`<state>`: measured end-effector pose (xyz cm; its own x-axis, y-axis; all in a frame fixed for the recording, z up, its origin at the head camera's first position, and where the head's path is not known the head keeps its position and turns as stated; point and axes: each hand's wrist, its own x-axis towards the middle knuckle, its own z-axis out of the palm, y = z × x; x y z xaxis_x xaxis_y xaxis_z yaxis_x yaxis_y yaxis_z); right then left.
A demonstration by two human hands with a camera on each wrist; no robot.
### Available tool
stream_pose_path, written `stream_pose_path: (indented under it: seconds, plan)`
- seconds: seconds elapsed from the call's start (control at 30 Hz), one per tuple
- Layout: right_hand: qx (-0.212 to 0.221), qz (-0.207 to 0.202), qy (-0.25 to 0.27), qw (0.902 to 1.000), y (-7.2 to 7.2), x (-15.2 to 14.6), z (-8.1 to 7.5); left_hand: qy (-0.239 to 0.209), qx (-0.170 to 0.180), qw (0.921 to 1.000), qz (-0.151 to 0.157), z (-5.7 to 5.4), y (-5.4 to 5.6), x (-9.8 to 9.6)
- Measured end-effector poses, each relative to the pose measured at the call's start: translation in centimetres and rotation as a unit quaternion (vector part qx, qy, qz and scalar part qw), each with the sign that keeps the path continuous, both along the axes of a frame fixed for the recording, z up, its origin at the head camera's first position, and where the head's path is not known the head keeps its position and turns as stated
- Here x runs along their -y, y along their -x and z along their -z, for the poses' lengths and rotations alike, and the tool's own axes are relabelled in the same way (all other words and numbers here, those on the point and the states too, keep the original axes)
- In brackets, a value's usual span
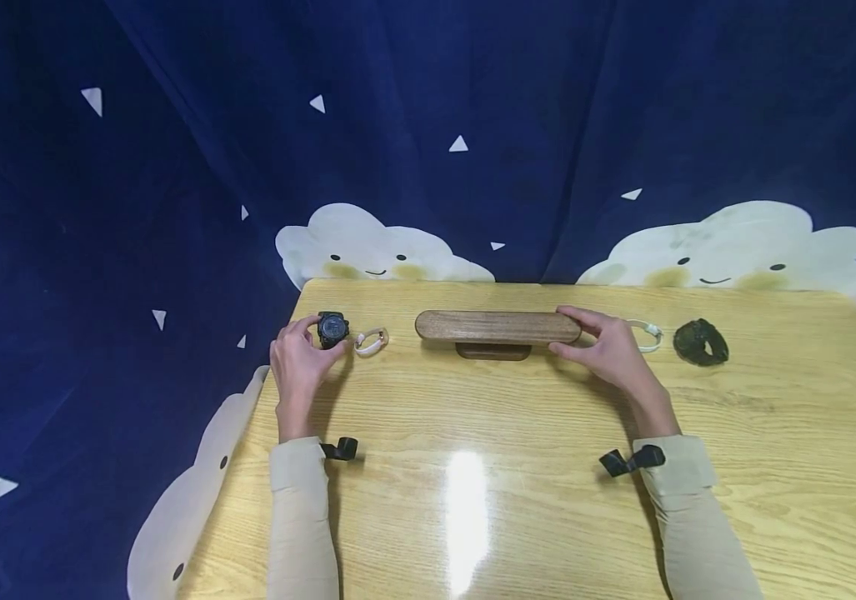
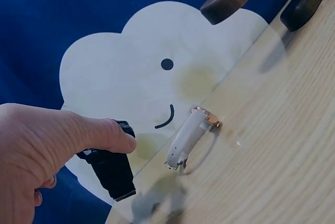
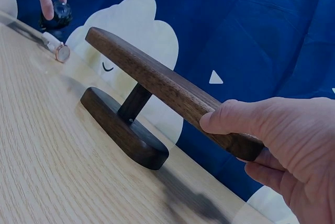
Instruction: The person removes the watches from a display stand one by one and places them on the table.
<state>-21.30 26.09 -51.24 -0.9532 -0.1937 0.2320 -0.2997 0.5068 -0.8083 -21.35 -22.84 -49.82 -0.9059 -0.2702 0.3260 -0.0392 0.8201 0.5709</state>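
My left hand [image 1: 300, 358] pinches a black digital watch [image 1: 333, 329] between thumb and fingers, above the table's far left. In the left wrist view the black strap [image 2: 112, 171] hangs below the thumb. Just right of it lies a small white-strapped watch [image 1: 371, 341] with a rose-gold case. My right hand [image 1: 615, 350] grips the right end of a dark wooden stand's top bar [image 1: 498, 326], thumb on the near side and fingers on the far side. A short post joins the bar to an oval wooden base [image 3: 125, 130] on the table.
Beyond my right hand lie another white-strapped watch [image 1: 647, 335], partly hidden by it, and a dark chunky watch [image 1: 701, 342]. The light wooden table [image 1: 548, 500] meets a navy curtain [image 1: 518, 125] with white clouds at its back and left edges.
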Motion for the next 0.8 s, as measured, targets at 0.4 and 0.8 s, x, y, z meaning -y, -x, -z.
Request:
stream_pose_path:
  seconds: [0.4, 0.8]
  plan:
    - [0.004, 0.004, 0.004, 1.0, 0.0, 0.1, 0.1, 0.029, 0.016, 0.9994, -0.006, 0.9, 0.0, 0.5]
    - [0.011, 0.008, 0.005, 0.9999, -0.1, 0.1, 0.0, 0.056, -0.001, 0.9984, -0.009, 1.4, 0.2, 0.6]
